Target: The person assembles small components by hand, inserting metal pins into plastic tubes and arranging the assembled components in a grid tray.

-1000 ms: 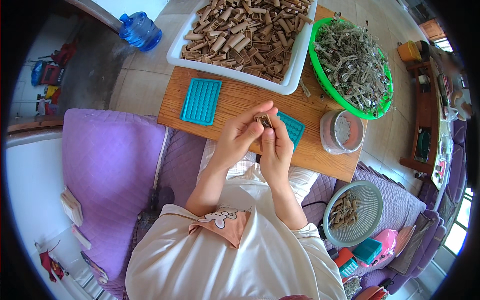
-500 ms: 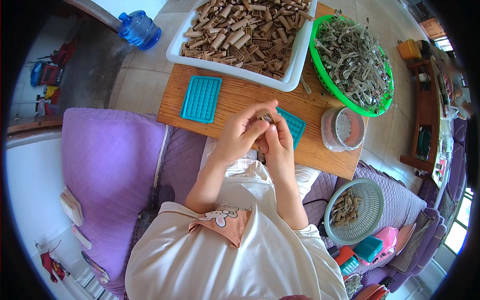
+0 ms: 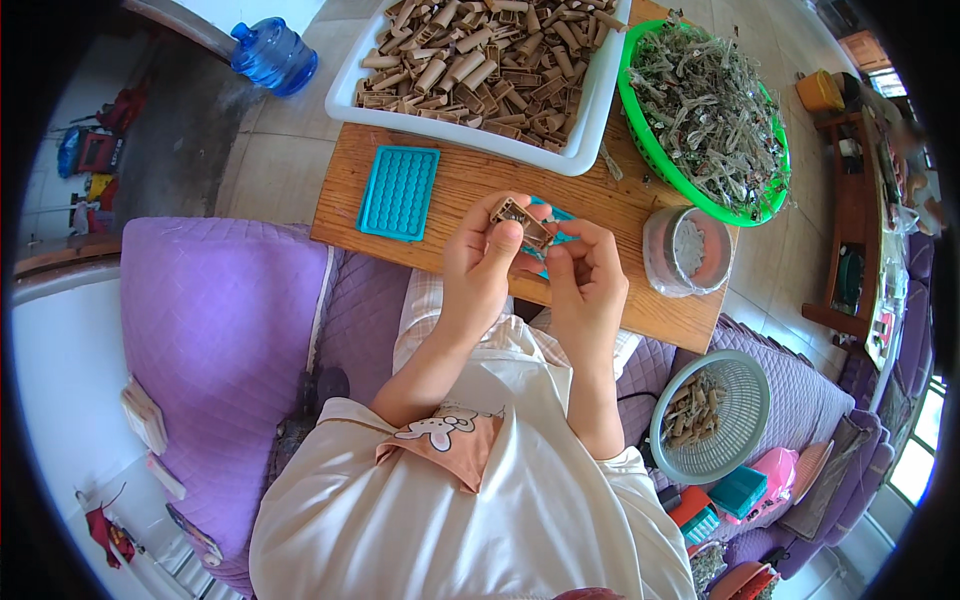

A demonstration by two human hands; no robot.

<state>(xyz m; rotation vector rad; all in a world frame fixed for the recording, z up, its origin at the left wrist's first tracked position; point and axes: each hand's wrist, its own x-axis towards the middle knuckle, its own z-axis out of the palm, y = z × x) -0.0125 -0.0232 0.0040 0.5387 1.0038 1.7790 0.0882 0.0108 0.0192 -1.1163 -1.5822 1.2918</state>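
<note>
Tub (image 3: 450,130): white, at far side of bench (image 3: 460,180). Heaped with brown casings (image 3: 470,75), hollow, rounded on the back, lying every which way.

Green basket (image 3: 648,150): far right corner of bench, jutting past the edge. Piled above its rim with a tangle of clear, greyish strips (image 3: 710,110).

Pot (image 3: 655,252): right end of bench. Pale stuff in the bottom, kind unclear.

Grey basket (image 3: 745,430): off the bench, near side, right, on the purple sofa (image 3: 810,375). Holds a loose heap of brownish pieces (image 3: 693,410), partly filling it.

Tray (image 3: 398,193): teal, rows of small round cells, left part of bench. Second tray (image 3: 560,214), mostly behind the hands, mid-bench; contents of both too small to read.

Hands: both over the bench's near edge, around mid-length, forearms angled in. Left hand (image 3: 478,262) holds one casing (image 3: 525,222) between thumb and fingers, hollow face up, tilted down to the right. Right hand (image 3: 590,275) has thumb and fingertips drawn close at the casing's right end, other fingers curled; cannot tell whether it grips the casing or something small there.
</note>
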